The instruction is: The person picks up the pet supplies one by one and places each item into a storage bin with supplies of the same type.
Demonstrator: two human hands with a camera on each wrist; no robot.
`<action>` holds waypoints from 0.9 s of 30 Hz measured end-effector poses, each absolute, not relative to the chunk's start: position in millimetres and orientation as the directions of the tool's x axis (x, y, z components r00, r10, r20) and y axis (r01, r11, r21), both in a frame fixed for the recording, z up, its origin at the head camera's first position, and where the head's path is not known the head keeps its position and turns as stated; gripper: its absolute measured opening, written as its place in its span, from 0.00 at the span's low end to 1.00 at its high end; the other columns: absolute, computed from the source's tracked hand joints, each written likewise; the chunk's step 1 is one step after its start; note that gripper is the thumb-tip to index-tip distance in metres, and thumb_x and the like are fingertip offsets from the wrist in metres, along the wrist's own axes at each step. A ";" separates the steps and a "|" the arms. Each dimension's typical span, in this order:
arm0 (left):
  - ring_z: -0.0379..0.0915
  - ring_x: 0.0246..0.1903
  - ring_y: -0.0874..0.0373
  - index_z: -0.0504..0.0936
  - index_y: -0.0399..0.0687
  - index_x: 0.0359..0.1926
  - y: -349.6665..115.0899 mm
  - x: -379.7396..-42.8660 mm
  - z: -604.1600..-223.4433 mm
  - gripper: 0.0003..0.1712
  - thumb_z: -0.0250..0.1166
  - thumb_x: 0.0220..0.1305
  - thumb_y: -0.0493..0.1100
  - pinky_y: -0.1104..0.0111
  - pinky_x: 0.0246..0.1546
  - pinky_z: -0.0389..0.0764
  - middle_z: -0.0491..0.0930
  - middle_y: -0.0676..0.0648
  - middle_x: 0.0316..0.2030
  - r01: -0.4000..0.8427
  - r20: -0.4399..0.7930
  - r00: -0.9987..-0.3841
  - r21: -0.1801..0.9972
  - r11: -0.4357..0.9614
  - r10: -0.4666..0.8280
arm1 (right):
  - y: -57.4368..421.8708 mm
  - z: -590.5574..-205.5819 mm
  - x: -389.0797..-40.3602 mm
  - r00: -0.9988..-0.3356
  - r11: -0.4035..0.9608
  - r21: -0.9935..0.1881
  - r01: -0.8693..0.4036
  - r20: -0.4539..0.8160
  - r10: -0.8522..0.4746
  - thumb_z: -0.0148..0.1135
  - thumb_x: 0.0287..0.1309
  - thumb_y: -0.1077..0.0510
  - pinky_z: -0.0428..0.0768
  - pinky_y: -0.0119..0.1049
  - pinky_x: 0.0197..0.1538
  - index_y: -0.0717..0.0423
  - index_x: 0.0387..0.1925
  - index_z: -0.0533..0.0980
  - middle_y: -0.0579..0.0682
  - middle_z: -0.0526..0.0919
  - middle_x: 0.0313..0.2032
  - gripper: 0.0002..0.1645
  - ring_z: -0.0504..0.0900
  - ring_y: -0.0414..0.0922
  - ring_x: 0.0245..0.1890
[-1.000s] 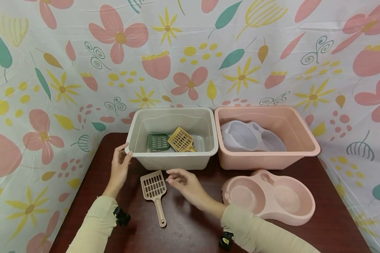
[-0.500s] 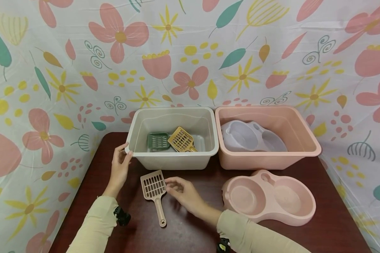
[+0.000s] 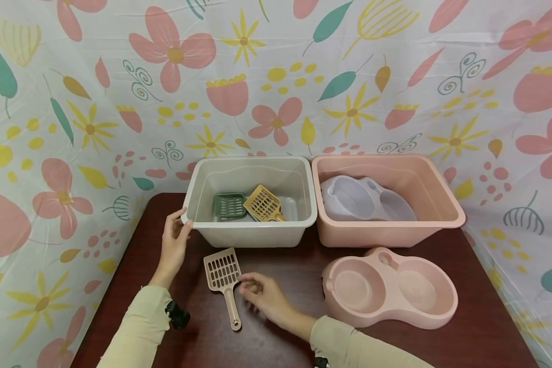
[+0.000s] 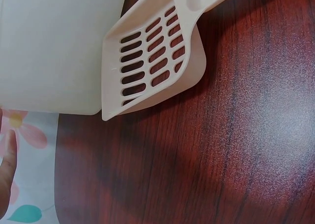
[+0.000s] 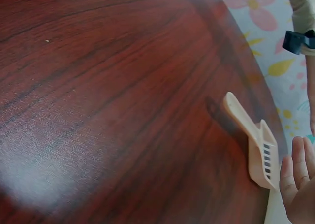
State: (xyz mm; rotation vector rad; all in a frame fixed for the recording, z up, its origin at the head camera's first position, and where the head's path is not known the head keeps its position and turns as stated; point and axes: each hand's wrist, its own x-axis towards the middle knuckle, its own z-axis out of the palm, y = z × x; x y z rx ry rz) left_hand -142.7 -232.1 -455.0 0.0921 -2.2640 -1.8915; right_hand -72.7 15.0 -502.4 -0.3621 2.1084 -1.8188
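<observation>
My left hand [image 3: 173,244] holds the front left corner of the grey litter box [image 3: 246,236], thumb on the front rim and fingers at the side. Inside the box are a green litter scoop [image 3: 224,198] and a yellow litter scoop [image 3: 259,197]. On the table in front lies a beige litter scoop [image 3: 230,294], slotted end toward the box; it shows close up in the left wrist view. Fingers of my right hand [image 3: 269,301] are loosely bent, with the fingertips right at that scoop's right edge. The right wrist view shows several of these fingers extended.
To the right, a pink litter box [image 3: 377,236] stands beside the grey one, with a lilac double bowl [image 3: 349,199] inside. A pink double bowl [image 3: 391,296] sits before it on the dark red table [image 3: 276,347]. A flowered cloth [image 3: 276,66] hangs behind.
My right hand has come down and slightly left, from near the grey box's front to beside the beige scoop's neck. The left hand and the boxes have not moved.
</observation>
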 end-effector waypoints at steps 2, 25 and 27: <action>0.68 0.47 0.62 0.60 0.39 0.71 -231.9 -142.5 -455.1 0.27 0.52 0.77 0.40 0.66 0.48 0.69 0.70 0.40 0.54 0.071 0.103 -0.980 0.980 0.184 -0.169 | 13.8 -504.7 -70.8 -0.912 0.156 -0.987 0.037 -0.097 -0.398 0.64 0.63 0.63 0.80 0.36 0.30 0.66 0.54 0.78 0.55 0.83 0.39 0.18 0.80 0.46 0.33; 0.67 0.48 0.64 0.59 0.40 0.72 -230.1 -141.2 -452.7 0.27 0.52 0.77 0.41 0.58 0.51 0.68 0.69 0.36 0.57 0.063 0.095 -0.981 0.981 0.186 -0.169 | 7.7 -545.7 -58.0 -0.909 0.229 -0.972 0.061 -0.149 -0.389 0.64 0.61 0.65 0.75 0.27 0.33 0.64 0.52 0.79 0.49 0.82 0.36 0.17 0.78 0.36 0.30; 0.67 0.47 0.64 0.60 0.40 0.71 -229.9 -141.1 -452.2 0.27 0.52 0.77 0.41 0.59 0.51 0.68 0.69 0.36 0.56 0.063 0.095 -0.981 0.980 0.188 -0.170 | 7.5 -548.4 -57.1 -0.908 0.233 -0.970 0.066 -0.155 -0.390 0.64 0.60 0.66 0.75 0.27 0.33 0.64 0.52 0.79 0.49 0.82 0.36 0.17 0.77 0.36 0.30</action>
